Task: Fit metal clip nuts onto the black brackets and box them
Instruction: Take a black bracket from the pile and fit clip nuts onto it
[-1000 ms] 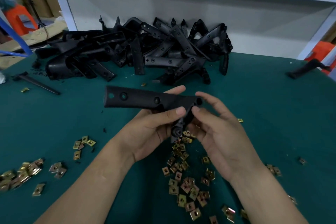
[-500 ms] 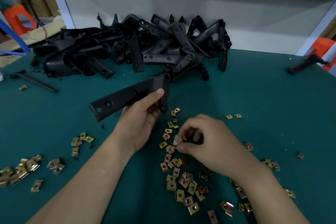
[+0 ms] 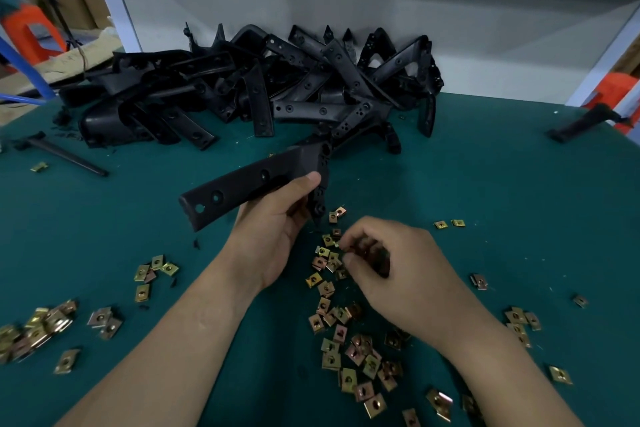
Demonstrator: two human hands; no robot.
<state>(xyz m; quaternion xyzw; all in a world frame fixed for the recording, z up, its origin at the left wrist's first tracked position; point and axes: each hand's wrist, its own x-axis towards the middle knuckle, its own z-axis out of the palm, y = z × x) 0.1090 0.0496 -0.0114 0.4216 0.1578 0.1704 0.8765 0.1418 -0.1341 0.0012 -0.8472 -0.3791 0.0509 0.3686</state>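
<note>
Black and drilled with round holes, the bracket (image 3: 242, 191) is held just above the green table (image 3: 485, 184), slanting down to the left. The left hand (image 3: 273, 236) grips it near its angled right end. Its thumb (image 3: 308, 182) lies across the top face, and the other fingers wrap underneath, mostly hidden. The right hand (image 3: 398, 263) sits knuckles-up over the scattered clip nuts (image 3: 349, 357). Its fingers (image 3: 349, 243) are curled tightly inward, with the thumb and forefinger tips close together, down among the nuts beside the left palm. Blur hides whether a nut is pinched between them. More brass-coloured nuts lie loose on the table to the left and right. Behind, a heap of brackets (image 3: 277, 90) rests against the grey back wall.
</note>
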